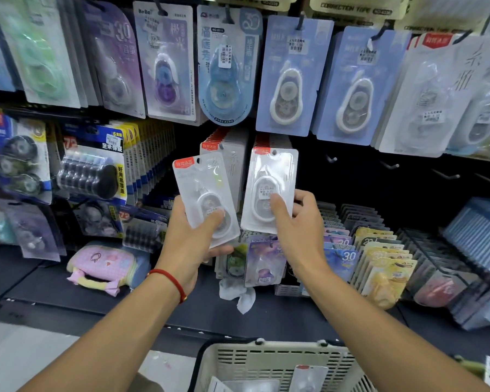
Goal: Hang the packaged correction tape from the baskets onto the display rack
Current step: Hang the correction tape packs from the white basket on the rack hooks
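Note:
My left hand grips a white correction tape pack with a red top tab, tilted left. My right hand pinches a second, matching pack, held upright in front of the display rack. Just behind them hang two rows of the same white packs on hooks. Bare hooks stick out of the dark rack panel to the right. A beige slotted basket sits below my arms, with more packs lying inside it.
Blue, purple and white tape packs hang along the upper row. Black refill packs hang at the left. Tilted trays of colourful packs fill the lower right shelf. A pink pouch lies on the dark shelf.

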`<action>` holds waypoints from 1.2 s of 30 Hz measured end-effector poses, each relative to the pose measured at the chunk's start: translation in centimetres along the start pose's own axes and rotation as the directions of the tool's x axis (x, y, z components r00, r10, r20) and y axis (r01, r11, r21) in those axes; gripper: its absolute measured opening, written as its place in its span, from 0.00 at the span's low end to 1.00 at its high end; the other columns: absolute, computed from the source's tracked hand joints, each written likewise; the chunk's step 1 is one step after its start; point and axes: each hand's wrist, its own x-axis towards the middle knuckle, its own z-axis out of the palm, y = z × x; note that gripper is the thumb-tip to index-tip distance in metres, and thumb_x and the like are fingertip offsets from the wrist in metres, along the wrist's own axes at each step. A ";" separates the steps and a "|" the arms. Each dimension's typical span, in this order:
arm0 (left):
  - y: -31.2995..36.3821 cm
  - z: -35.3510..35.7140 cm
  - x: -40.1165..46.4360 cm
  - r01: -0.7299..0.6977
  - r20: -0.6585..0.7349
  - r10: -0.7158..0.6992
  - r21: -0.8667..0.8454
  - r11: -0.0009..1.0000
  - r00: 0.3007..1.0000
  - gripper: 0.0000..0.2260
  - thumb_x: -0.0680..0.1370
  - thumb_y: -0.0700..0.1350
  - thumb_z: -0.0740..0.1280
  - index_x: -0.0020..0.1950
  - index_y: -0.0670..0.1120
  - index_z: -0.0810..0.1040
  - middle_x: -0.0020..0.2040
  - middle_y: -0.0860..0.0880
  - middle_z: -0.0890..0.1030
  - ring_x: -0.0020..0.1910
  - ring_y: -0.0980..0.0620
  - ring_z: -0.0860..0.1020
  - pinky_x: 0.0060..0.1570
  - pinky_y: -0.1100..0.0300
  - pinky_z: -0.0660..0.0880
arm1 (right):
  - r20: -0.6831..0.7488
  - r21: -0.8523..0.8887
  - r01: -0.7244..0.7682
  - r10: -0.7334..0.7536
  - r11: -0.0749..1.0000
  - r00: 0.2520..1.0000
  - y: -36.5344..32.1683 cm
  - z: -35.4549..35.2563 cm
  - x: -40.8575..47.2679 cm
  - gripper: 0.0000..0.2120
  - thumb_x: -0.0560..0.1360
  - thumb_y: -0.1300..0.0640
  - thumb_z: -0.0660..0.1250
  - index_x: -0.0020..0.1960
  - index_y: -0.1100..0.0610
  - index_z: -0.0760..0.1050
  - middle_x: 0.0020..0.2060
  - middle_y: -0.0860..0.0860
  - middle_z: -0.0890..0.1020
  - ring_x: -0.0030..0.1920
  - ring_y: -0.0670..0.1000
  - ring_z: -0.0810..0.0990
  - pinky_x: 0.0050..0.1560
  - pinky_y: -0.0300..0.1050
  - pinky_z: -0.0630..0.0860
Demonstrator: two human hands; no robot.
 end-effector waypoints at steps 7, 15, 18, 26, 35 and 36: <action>0.0 -0.3 0.1 -0.009 -0.011 0.009 0.007 1.000 1.000 0.18 0.80 0.39 0.73 0.61 0.59 0.75 0.59 0.54 0.81 0.49 0.56 0.86 0.34 0.51 0.84 | 0.035 -0.353 0.054 -0.044 0.934 0.998 1.2 -0.7 0.9 0.27 0.81 0.40 0.68 0.73 0.52 0.68 0.62 0.48 0.78 0.60 0.49 0.77 0.55 0.46 0.75; -0.3 -0.2 0.0 -0.015 0.002 0.014 0.054 0.998 1.000 0.17 0.80 0.40 0.73 0.63 0.58 0.74 0.55 0.59 0.83 0.50 0.56 0.86 0.36 0.51 0.84 | 0.600 -0.685 0.663 -0.282 0.303 0.749 3.8 -0.9 1.9 0.29 0.83 0.52 0.65 0.82 0.54 0.62 0.86 0.50 0.49 0.85 0.51 0.48 0.81 0.54 0.59; -0.3 0.0 -0.1 -0.019 0.009 0.018 0.079 0.997 1.000 0.17 0.81 0.41 0.73 0.62 0.60 0.74 0.54 0.60 0.83 0.51 0.57 0.86 0.37 0.49 0.85 | 0.628 -0.696 0.654 -0.189 0.297 0.755 4.0 -0.9 2.8 0.32 0.85 0.52 0.61 0.86 0.52 0.53 0.85 0.46 0.38 0.85 0.47 0.40 0.82 0.55 0.56; -0.4 2.0 -0.9 0.044 0.104 -0.052 0.077 0.996 0.993 0.18 0.80 0.40 0.70 0.63 0.61 0.73 0.59 0.54 0.82 0.52 0.48 0.87 0.39 0.49 0.84 | 0.442 -0.346 0.377 -0.205 0.859 0.873 1.4 -2.9 0.3 0.16 0.84 0.47 0.64 0.70 0.49 0.77 0.64 0.42 0.80 0.61 0.43 0.79 0.63 0.48 0.78; -2.1 6.5 -1.3 -0.124 0.298 0.025 0.319 0.939 0.954 0.22 0.81 0.39 0.70 0.68 0.61 0.71 0.60 0.56 0.82 0.57 0.61 0.82 0.58 0.56 0.82 | 0.184 0.067 -0.101 0.087 0.993 0.979 1.5 -7.4 -0.2 0.10 0.82 0.54 0.70 0.60 0.49 0.73 0.53 0.47 0.86 0.52 0.45 0.86 0.50 0.46 0.83; -2.3 6.7 -1.2 -0.220 0.321 0.084 0.414 0.883 0.943 0.23 0.81 0.39 0.69 0.68 0.63 0.70 0.64 0.60 0.80 0.61 0.66 0.79 0.65 0.58 0.77 | 0.112 0.060 -0.105 0.098 0.993 0.989 1.5 -8.2 0.2 0.10 0.82 0.54 0.69 0.61 0.50 0.73 0.54 0.47 0.86 0.53 0.46 0.86 0.52 0.48 0.82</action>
